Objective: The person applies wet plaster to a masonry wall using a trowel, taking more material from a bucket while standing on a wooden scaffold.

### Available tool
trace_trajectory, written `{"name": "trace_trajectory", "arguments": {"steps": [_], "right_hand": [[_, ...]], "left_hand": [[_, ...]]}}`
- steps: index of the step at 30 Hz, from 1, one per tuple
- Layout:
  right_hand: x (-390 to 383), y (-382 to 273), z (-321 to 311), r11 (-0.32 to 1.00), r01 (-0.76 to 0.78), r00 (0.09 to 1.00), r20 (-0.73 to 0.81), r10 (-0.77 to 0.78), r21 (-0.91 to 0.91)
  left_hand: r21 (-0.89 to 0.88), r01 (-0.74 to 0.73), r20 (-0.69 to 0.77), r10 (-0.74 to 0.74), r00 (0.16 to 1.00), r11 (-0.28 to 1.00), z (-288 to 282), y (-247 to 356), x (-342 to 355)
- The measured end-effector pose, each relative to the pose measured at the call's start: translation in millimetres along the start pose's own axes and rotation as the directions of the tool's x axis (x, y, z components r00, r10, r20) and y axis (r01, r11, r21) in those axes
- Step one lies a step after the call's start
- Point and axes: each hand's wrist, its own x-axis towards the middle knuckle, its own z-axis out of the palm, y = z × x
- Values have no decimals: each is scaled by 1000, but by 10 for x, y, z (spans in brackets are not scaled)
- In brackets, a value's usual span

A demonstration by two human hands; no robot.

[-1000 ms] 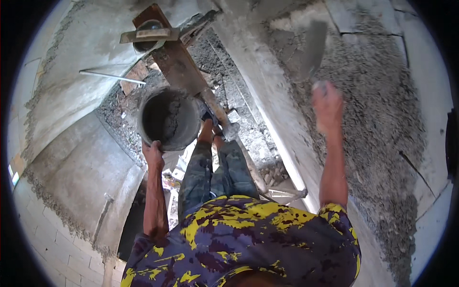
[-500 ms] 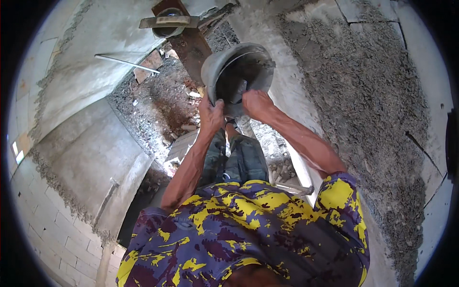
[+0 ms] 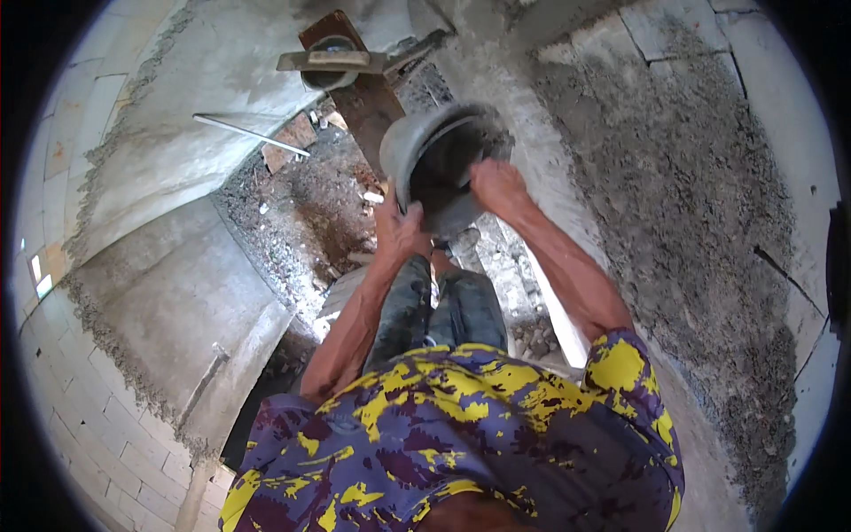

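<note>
A grey mortar bucket (image 3: 401, 149) is tilted in front of me, its mouth turned up and to the right, with dark wet mix inside. My left hand (image 3: 399, 229) grips its near left side, thumb at the rim. Inside the mouth, my right hand (image 3: 499, 188) is closed on a trowel (image 3: 464, 177). Little of the blade shows against the dark inside, and the fingers hide its handle.
A brown plank (image 3: 368, 115) runs beyond the bucket, bearing a second bucket (image 3: 328, 80) with a wooden board (image 3: 333, 61) across it. A pale pole (image 3: 251, 135) leans left. Rough mortar covers the right wall (image 3: 674, 230). Rubble (image 3: 306, 222) lies below.
Bucket and both hands sit slightly farther right and lower in the picture, as does the background. The trowel blade shows less, and my right hand has shifted toward the bucket's right side.
</note>
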Motion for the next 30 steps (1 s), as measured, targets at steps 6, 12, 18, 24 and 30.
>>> {"name": "trace_trajectory", "arguments": {"steps": [6, 12, 18, 24, 30], "right_hand": [[-15, -486, -36, 955, -124, 972, 226, 63, 270], [-280, -147, 66, 911, -100, 994, 73, 77, 400], [-137, -202, 173, 948, -176, 984, 25, 176, 264], [-122, -704, 152, 870, 296, 948, -5, -320, 395], [207, 239, 302, 411, -251, 746, 446, -496, 876]], "left_hand": [[-181, 51, -4, -53, 999, 982, -247, -195, 137], [-382, 78, -46, -103, 994, 921, -415, -168, 258], [-389, 212, -78, -261, 962, 896, -439, -528, 387], [-733, 291, -42, -467, 883, 615, -841, -1205, 297], [-601, 217, -287, -461, 839, 769, -1218, -1579, 122]]}}
